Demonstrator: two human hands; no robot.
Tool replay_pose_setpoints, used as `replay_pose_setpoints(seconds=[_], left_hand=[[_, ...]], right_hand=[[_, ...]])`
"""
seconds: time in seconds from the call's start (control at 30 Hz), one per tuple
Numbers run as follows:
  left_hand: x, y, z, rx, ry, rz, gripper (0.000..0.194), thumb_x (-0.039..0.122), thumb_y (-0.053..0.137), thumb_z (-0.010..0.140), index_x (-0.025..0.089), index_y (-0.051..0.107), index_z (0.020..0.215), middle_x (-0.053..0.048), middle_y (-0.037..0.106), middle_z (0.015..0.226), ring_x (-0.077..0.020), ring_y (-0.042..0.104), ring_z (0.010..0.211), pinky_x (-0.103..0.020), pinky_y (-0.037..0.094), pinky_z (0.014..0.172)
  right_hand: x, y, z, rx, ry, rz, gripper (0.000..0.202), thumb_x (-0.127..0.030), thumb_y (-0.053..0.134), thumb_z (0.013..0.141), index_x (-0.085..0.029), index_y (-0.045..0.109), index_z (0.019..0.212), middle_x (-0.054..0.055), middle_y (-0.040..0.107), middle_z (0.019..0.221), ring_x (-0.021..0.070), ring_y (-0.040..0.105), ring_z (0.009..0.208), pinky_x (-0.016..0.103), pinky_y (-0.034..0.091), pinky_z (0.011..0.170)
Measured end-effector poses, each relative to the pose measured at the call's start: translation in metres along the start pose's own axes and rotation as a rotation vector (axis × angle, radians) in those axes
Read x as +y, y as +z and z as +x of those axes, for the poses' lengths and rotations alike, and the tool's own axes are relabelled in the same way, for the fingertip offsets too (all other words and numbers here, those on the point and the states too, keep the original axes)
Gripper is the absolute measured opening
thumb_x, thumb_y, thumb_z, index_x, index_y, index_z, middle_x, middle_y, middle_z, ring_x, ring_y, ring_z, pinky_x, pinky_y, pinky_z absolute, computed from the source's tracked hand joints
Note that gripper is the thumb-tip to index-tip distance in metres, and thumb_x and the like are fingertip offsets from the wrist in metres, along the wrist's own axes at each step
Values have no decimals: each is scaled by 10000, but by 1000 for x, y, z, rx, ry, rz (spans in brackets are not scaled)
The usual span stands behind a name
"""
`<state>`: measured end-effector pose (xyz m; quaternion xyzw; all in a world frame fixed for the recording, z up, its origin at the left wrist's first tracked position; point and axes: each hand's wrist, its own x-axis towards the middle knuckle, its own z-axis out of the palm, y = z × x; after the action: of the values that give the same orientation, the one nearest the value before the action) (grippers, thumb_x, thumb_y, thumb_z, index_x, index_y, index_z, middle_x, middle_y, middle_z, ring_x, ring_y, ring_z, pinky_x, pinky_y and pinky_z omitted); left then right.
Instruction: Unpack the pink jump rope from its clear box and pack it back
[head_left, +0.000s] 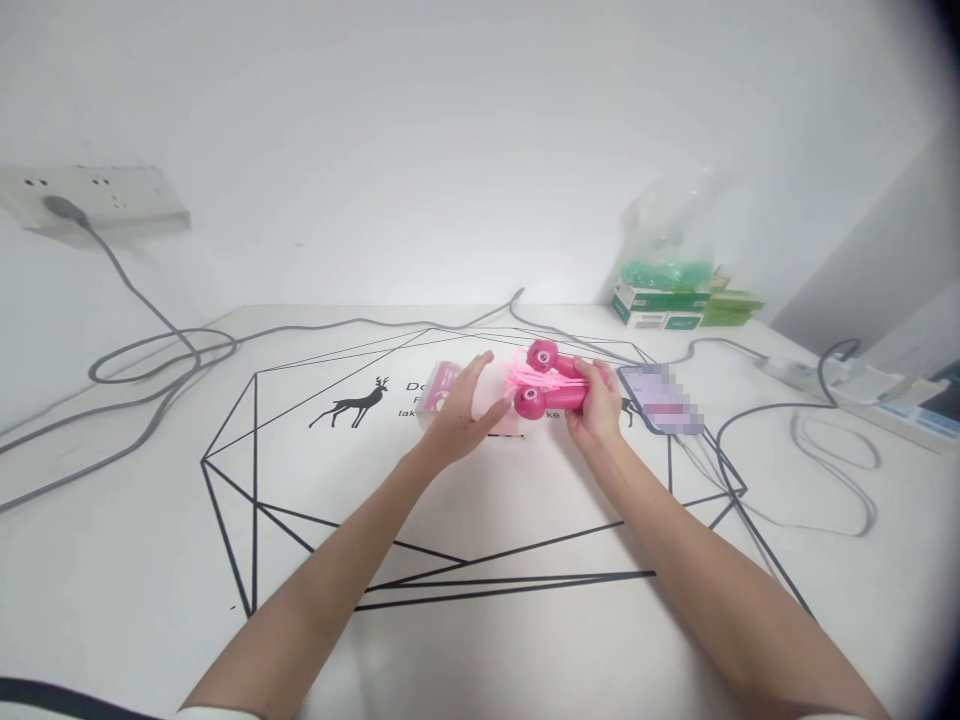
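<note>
A jump rope (pixel 555 397) with two dark pink handles and a bundled light pink cord is held above the table. My right hand (pixel 600 400) wraps round the handles at their right end, so both rounded ends point left. My left hand (pixel 466 415) is just left of the cord, its fingers apart and nothing in its grasp. Behind my left hand lies a pink and clear package (pixel 442 385), partly hidden by the fingers. Whether the left fingers touch the package or the cord, I cannot tell.
A phone (pixel 660 398) lies right of my right hand. Boxes (pixel 660 305) with a plastic bag (pixel 667 240) on top stand at the back right. A power strip (pixel 802 375) is at the right. Grey cables (pixel 360 321) cross the table (pixel 510 660) below a wall socket (pixel 112 200).
</note>
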<state>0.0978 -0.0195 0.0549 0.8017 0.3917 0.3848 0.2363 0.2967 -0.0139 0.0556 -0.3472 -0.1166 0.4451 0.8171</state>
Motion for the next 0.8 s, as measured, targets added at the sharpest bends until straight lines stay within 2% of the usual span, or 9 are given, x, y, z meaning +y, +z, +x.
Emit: replay_pose_setpoints(seconds=[0.1, 0.2, 0.27, 0.37, 0.47, 0.7, 0.8], left_hand=[[2, -1, 3, -11, -27, 188, 509, 452, 454, 968, 245, 411, 1431, -63, 426, 1511, -246, 295, 1458, -446, 301, 1187], [6, 9, 14, -53, -18, 320, 439, 405, 467, 951, 219, 510, 1347, -77, 506, 1441, -253, 415, 1378, -423, 383, 1129], [8, 17, 25, -115, -24, 394, 426, 399, 472, 941, 204, 537, 1314, -93, 527, 1416, -262, 462, 1330, -423, 389, 1114], [9, 24, 41, -273, -129, 514, 472, 399, 458, 933, 150, 509, 1330, -145, 454, 1476, -285, 406, 1375, -431, 338, 1137], [8, 27, 51, -389, -174, 559, 563, 320, 527, 861, 124, 439, 1381, -201, 393, 1509, -327, 341, 1419, -488, 325, 1127], [6, 34, 61, -516, -229, 593, 923, 142, 637, 661, 165, 246, 1497, -234, 179, 1596, -396, 166, 1480, -625, 247, 1123], [7, 39, 63, -542, -241, 601, 993, 103, 657, 630, 165, 206, 1512, -246, 100, 1606, -424, 114, 1480, -683, 202, 1113]], right_hand=[[-3, -8, 12, 27, -77, -17, 435, -149, 772, 589, -221, 530, 943, -47, 673, 791, 124, 668, 738, 210, 549, 626], [-2, -15, 21, 17, -147, -50, 397, -148, 762, 591, -216, 534, 909, -38, 688, 838, 124, 677, 782, 219, 558, 683], [0, -19, 24, 35, -169, -68, 389, -151, 758, 596, -213, 539, 912, -36, 690, 840, 124, 679, 787, 228, 563, 709], [5, -27, 29, 80, -170, -83, 406, -151, 762, 596, -207, 542, 932, -27, 691, 847, 127, 681, 791, 242, 569, 736], [11, -35, 34, 82, -171, -78, 417, -168, 766, 606, -218, 539, 952, -33, 684, 864, 136, 685, 829, 269, 579, 763], [16, -42, 38, 54, -185, -106, 394, -167, 755, 608, -233, 547, 935, -54, 656, 854, 137, 678, 844, 282, 581, 750], [14, -41, 36, 60, -200, -110, 383, -163, 753, 604, -228, 550, 922, -46, 660, 870, 138, 675, 856, 284, 573, 774]])
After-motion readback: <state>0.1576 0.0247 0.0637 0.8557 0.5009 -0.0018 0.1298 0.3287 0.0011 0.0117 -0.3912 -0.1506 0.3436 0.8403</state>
